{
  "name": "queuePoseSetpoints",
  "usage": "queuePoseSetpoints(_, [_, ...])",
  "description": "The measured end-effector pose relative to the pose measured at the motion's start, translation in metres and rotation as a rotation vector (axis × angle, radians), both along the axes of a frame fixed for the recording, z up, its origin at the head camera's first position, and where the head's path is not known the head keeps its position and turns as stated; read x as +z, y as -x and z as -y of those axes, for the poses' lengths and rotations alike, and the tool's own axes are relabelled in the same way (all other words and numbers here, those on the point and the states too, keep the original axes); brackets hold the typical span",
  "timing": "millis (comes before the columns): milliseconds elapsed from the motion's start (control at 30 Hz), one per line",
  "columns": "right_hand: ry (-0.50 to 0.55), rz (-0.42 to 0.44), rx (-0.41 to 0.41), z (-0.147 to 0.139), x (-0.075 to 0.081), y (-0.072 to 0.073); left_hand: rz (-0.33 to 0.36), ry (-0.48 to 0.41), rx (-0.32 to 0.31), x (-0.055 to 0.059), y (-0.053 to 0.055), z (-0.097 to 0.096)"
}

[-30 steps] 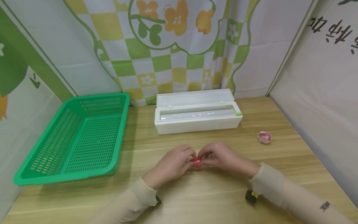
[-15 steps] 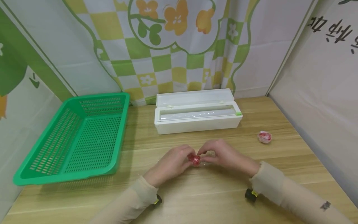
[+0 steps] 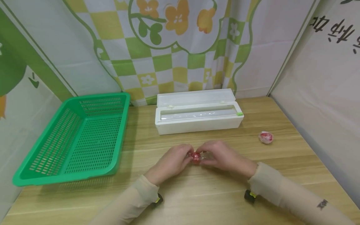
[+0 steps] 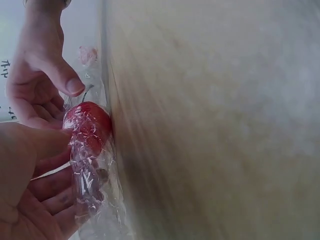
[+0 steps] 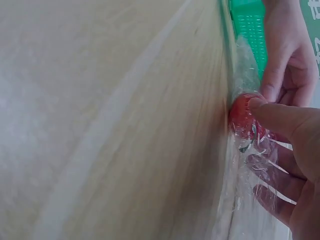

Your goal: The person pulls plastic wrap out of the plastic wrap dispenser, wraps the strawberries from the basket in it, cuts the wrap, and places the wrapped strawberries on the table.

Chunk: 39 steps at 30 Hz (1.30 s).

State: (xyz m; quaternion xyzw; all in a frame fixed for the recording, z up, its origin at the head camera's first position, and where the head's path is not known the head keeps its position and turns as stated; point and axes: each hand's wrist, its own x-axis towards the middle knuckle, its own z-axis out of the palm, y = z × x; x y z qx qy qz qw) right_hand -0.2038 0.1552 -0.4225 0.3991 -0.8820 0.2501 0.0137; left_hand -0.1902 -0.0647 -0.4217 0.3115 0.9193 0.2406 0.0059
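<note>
A small red fruit [image 3: 196,158] with a green stem sits in crinkled clear plastic wrap [image 4: 95,195] low over the wooden table, between the hands. My left hand [image 3: 170,162] holds it from the left; in the left wrist view the thumb lies on its red side and the fingers curl below. From the right, my right hand [image 3: 225,156] holds it too; in the right wrist view the thumb tip [image 5: 257,103] presses on the fruit, while the other fingers bend behind the loose wrap. Film tails stick out on both sides of the fruit.
A white box [image 3: 199,125] with its lid raised stands behind the hands, a roll of film [image 3: 197,115] inside. Another wrapped red piece [image 3: 266,137] lies at the right. A green basket [image 3: 56,179] stands at the left, and a patterned curtain [image 3: 180,62] hangs behind.
The fruit has shifted slightly left and up between the hands. My right hand has moved a little left, and a gathered tail of wrap now shows between its thumb and fingers.
</note>
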Motion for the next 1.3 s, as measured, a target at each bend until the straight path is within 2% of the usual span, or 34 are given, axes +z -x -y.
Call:
queuePoseSetpoints(267, [-0.067,-0.035,-0.060,0.003,-0.001,0.000,0.014,0.029,-0.018,0.002,0.001,0.002])
queuePoseSetpoints(500, [-0.083,-0.059,-0.077,0.007,-0.002,0.001,-0.005,0.055,-0.001,0.002,0.001,0.003])
queuePoseSetpoints(633, [-0.064,-0.021,-0.088,0.006,-0.003,0.002,-0.007,0.054,0.000,0.004,0.001,0.004])
queuePoseSetpoints(767, [-0.037,0.055,-0.105,0.004,-0.001,0.003,-0.029,0.049,-0.014,0.006,0.000,0.006])
queuePoseSetpoints(967, [-0.007,0.135,-0.125,0.001,0.007,0.001,-0.124,0.027,-0.054,0.009,-0.001,0.007])
queuePoseSetpoints(1167, [0.014,0.197,-0.137,0.001,0.021,-0.001,-0.310,-0.051,-0.132,0.012,-0.002,0.005])
queuePoseSetpoints(1300, [0.054,0.207,-0.122,0.001,0.031,-0.003,-0.414,-0.079,-0.169,0.013,-0.003,0.003])
